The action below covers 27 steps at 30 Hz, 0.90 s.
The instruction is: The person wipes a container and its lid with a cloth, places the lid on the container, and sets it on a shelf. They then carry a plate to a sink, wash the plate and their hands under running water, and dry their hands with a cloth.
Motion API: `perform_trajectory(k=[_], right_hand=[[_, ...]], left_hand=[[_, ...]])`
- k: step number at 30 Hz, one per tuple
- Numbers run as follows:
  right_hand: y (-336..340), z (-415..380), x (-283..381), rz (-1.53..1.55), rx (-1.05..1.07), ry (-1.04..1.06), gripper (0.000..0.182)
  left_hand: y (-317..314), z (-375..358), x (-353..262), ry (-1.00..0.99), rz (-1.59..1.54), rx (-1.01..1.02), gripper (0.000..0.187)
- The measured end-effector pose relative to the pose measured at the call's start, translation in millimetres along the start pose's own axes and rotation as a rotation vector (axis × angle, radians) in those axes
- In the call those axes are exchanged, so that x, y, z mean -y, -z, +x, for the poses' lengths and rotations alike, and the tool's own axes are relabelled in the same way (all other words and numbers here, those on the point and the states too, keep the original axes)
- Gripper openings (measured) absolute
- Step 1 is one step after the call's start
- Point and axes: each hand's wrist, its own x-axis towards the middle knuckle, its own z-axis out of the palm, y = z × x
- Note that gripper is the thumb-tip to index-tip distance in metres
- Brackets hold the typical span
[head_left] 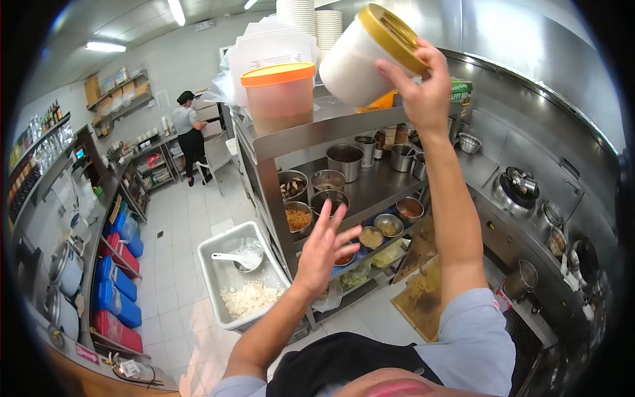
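Note:
High above the top shelf, my right hand (423, 86) grips a white plastic tub (360, 63) by its yellow-gold lid (395, 36). The tub is tilted, its base toward the lower left. Held up in front of the shelves, my left hand (323, 248) is empty, with its fingers spread. Beside the tub on the top shelf (331, 126) stands a clear container (281, 102) with an orange lid (278, 74). Behind it are stacked white bowls (329, 30). Something orange-yellow (378, 102) lies under the raised tub.
Metal pots (344, 162) and food containers fill the lower shelves. A white bin (211, 284) with white food and a scoop (228, 257) stands at lower left. A co-worker (187, 129) stands at the back near a chair (215, 155). Pans (516, 188) line the right counter.

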Motion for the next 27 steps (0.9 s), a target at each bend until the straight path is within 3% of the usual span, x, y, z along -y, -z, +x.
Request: perform_trajectory(k=[4,7,12,14,16,18,19,20,22,24,27], right_hand=[[-43,3,-39,-0.086,0.022,0.001,0.062],[-65,-4,-61,-0.146,0.214,-0.136,0.064],[-75,4,-55,-0.321,0.454,-0.074,0.069],[-65,12,-41,-0.212,0.647,-0.402,0.069],[-60,8,-42,-0.297,0.643,-0.314,0.077],[-58,3,-47,-0.357,0.61,-0.143,0.067],[-54,7,-55,-0.313,0.699,-0.108,0.059],[-45,5,-59,-0.314,0.697,-0.121,0.059],[-29,4,-54,-0.015,0.677,-0.335,0.054],[-3,-18,-40,-0.043,0.591,-0.405,0.053],[36,-88,20,0.107,0.176,-0.494,0.046]], left_hand=[[40,-54,47,0.08,0.053,-0.16,0.077],[75,-116,79,0.19,0.122,-0.27,0.069],[116,-242,127,0.576,0.229,-0.646,0.063],[125,-280,136,0.66,0.253,-0.699,0.062],[124,-300,133,0.743,0.338,-0.717,0.06],[128,-307,129,0.762,0.37,-0.679,0.06],[129,-308,124,0.773,0.399,-0.636,0.06],[131,-308,118,0.784,0.406,-0.634,0.06],[135,-306,107,0.771,0.395,-0.468,0.06],[150,-328,115,0.817,0.285,-0.478,0.056],[184,-353,125,0.923,0.191,-0.451,0.051]])
